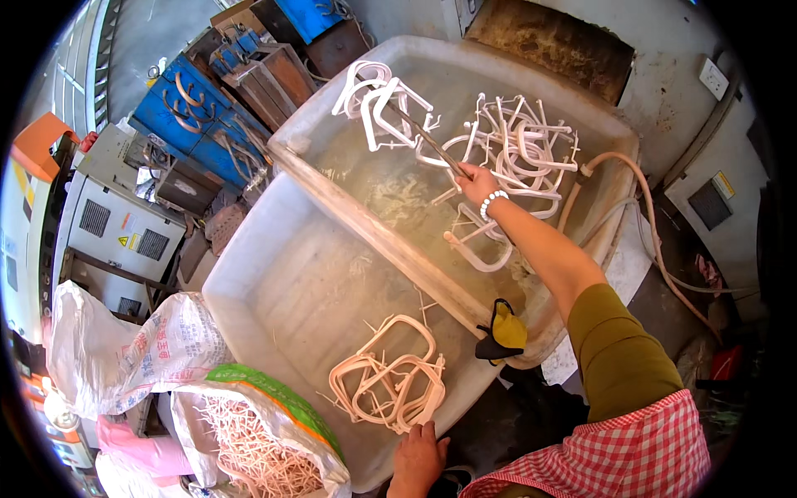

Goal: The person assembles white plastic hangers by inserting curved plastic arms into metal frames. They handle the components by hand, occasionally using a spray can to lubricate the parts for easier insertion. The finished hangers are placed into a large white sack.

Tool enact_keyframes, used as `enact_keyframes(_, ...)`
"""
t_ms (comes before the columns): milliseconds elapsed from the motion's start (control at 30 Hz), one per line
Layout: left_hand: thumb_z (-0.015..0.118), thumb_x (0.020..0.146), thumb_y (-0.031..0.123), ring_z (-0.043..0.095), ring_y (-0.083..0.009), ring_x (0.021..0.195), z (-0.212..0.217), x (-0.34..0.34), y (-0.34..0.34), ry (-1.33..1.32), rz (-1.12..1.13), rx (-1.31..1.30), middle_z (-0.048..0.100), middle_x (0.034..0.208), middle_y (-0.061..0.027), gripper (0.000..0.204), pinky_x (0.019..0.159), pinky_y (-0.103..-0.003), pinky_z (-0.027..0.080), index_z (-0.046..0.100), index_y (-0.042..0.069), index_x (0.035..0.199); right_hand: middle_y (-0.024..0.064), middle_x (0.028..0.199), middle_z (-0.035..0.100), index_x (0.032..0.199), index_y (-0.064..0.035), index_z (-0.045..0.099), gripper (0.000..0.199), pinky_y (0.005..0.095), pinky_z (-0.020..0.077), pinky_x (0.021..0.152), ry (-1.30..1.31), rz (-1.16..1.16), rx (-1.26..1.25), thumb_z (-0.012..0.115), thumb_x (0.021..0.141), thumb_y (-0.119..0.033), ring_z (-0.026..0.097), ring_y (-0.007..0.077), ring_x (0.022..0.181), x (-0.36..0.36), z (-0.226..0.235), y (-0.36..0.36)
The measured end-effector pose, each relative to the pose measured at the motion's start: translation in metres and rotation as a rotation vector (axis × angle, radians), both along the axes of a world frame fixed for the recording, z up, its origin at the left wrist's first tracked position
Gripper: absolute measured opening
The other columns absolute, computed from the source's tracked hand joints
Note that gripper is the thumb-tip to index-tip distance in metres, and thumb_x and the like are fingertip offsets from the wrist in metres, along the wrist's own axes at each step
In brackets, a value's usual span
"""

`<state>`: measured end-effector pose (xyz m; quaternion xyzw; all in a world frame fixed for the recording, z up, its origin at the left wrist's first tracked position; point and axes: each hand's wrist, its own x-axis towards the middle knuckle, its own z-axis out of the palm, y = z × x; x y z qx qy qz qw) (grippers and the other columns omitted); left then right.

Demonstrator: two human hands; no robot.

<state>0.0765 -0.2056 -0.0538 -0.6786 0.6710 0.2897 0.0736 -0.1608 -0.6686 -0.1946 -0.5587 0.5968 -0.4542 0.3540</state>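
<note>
My right hand (480,184), with a white bead bracelet at its wrist, is closed round a long thin rod (423,137). The rod's far end reaches a cluster of white looped plastic parts (383,104) at the back of the water-filled tub (398,51). More pale looped parts (531,149) lie tangled in the water beyond and beside that hand. My left hand (418,463) grips the near rim of the front tub (274,249), fingers bent over it. Just beyond its fingertips, pinkish looped parts (390,378) lie in a heap.
A long brownish ledge (374,228) separates the tubs. A yellow and black glove (504,332) hangs over its near end. A hose (647,178) bends into the right side. At lower left stands a sack of thin pinkish sticks (257,448); blue metal crates (187,116) stand behind.
</note>
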Motion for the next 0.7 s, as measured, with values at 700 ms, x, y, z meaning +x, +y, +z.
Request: enact_keyframes(700,0.063,0.084,0.029,0.061,-0.0397,0.093,0.032,0.003,0.028,0.061,0.072,-0.089,0.058,0.106,-0.0228,0.037,0.079,-0.047,0.050,0.053,0.004,0.110,-0.0055,0.071,0.054,0.130,-0.0053,0.053,0.042,0.0177,0.0331,0.048,0.007,0.295,-0.023,0.061,0.088,-0.008,0.042,0.0011,0.056,-0.067,0.346,0.243)
